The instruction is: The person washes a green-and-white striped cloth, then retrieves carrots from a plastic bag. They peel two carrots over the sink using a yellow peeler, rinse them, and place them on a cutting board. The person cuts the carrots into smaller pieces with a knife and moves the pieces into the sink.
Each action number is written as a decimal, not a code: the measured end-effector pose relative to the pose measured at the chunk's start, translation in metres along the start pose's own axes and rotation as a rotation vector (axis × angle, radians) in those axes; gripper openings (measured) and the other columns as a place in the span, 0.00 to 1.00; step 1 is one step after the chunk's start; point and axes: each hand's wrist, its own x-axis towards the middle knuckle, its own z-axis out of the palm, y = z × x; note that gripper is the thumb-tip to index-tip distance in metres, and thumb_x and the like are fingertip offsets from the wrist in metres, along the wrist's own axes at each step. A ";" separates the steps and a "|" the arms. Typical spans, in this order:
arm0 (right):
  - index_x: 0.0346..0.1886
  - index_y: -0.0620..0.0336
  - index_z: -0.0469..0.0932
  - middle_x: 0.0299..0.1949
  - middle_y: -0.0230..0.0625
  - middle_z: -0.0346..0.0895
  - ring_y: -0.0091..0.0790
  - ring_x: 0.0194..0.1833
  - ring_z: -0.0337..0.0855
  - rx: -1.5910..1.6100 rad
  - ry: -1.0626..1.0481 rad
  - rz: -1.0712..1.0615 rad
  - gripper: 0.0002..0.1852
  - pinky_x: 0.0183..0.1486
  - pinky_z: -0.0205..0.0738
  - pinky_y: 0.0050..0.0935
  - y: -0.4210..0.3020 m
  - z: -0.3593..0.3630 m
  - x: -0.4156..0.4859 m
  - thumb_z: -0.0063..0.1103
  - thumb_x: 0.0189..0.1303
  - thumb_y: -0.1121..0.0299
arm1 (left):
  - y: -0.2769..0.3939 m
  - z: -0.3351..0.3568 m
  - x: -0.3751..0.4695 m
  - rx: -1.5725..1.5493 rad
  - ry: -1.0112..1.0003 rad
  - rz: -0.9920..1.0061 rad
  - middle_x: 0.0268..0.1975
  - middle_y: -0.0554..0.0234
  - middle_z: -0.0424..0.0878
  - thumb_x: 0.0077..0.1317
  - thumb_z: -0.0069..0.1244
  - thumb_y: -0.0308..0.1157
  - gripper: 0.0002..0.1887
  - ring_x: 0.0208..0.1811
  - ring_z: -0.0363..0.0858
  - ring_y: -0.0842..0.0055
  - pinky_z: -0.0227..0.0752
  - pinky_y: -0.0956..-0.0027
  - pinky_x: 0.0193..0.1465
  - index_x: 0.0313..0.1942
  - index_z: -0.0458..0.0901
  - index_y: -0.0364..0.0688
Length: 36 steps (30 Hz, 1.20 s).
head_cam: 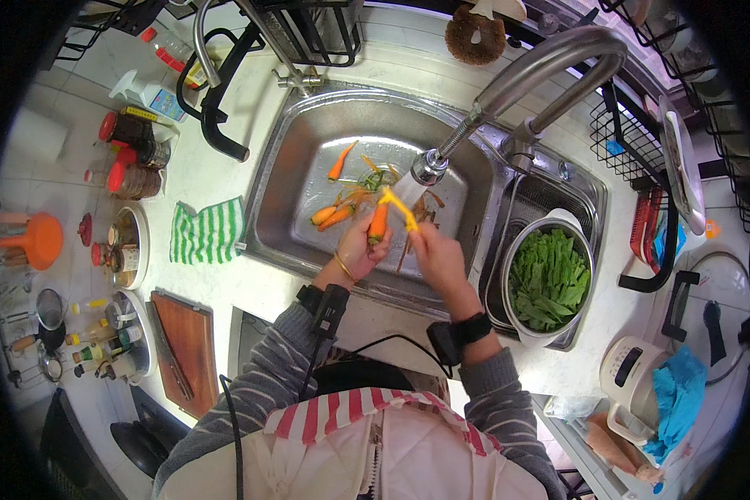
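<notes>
Over the large stainless steel sink [290, 206], my left hand [359, 250] grips a carrot [379, 224] by its thick end. My right hand [440, 256] holds a yellow peeler [401, 209], its head at the upper part of that carrot. Water runs from the spray head of the faucet [429, 166] just beyond the carrot. One slender carrot [342, 161] lies toward the back of the basin. Two more, an orange carrot [336, 217] and a paler one [322, 215], rest left of my left hand. Peelings and green scraps [378, 179] are scattered on the basin floor.
A pot of leafy greens [547, 281] sits over the small right basin. Left of the sink lie a green-striped cloth [206, 230] and a wooden cutting board [184, 356] with a knife [170, 353] on it. A second tap [297, 80] stands at the back left.
</notes>
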 end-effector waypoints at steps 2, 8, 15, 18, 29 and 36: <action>0.31 0.56 0.69 0.21 0.45 0.73 0.50 0.25 0.75 0.003 -0.077 -0.072 0.09 0.25 0.67 0.44 -0.009 0.004 -0.007 0.50 0.58 0.62 | 0.000 0.004 0.001 -0.041 0.119 -0.039 0.23 0.66 0.69 0.67 0.32 0.45 0.16 0.15 0.56 0.87 0.48 0.85 0.12 0.43 0.71 0.45; 0.30 0.55 0.70 0.20 0.43 0.72 0.48 0.24 0.75 -0.020 -0.091 -0.186 0.07 0.25 0.67 0.42 -0.015 0.008 -0.012 0.50 0.57 0.63 | -0.003 0.002 0.004 -0.016 0.206 -0.063 0.22 0.65 0.69 0.68 0.28 0.39 0.13 0.11 0.54 0.84 0.47 0.82 0.12 0.40 0.69 0.44; 0.31 0.57 0.69 0.20 0.45 0.73 0.52 0.26 0.75 -0.196 -0.055 0.123 0.13 0.27 0.68 0.45 0.027 0.004 0.019 0.44 0.61 0.58 | 0.000 -0.003 -0.009 0.204 -0.024 -0.096 0.20 0.69 0.66 0.67 0.32 0.48 0.17 0.12 0.55 0.88 0.45 0.85 0.12 0.46 0.68 0.46; 0.32 0.57 0.69 0.21 0.47 0.74 0.52 0.26 0.75 -0.237 -0.009 0.196 0.13 0.26 0.68 0.47 0.034 0.001 0.023 0.44 0.61 0.57 | 0.006 0.002 -0.011 0.080 0.031 -0.113 0.19 0.68 0.66 0.68 0.30 0.47 0.17 0.12 0.55 0.88 0.45 0.85 0.12 0.47 0.66 0.47; 0.29 0.55 0.69 0.19 0.42 0.72 0.48 0.23 0.75 -0.011 -0.084 -0.217 0.09 0.23 0.67 0.42 -0.027 0.000 -0.009 0.50 0.57 0.61 | 0.005 -0.001 0.003 0.076 0.078 0.001 0.22 0.67 0.70 0.65 0.39 0.45 0.15 0.12 0.59 0.85 0.49 0.83 0.11 0.38 0.72 0.42; 0.30 0.57 0.70 0.22 0.42 0.74 0.48 0.24 0.76 -0.100 -0.049 -0.136 0.12 0.25 0.69 0.44 -0.004 0.004 0.001 0.46 0.59 0.58 | 0.002 -0.002 -0.001 0.014 -0.159 -0.032 0.20 0.69 0.67 0.66 0.37 0.47 0.16 0.12 0.58 0.85 0.48 0.83 0.13 0.34 0.69 0.43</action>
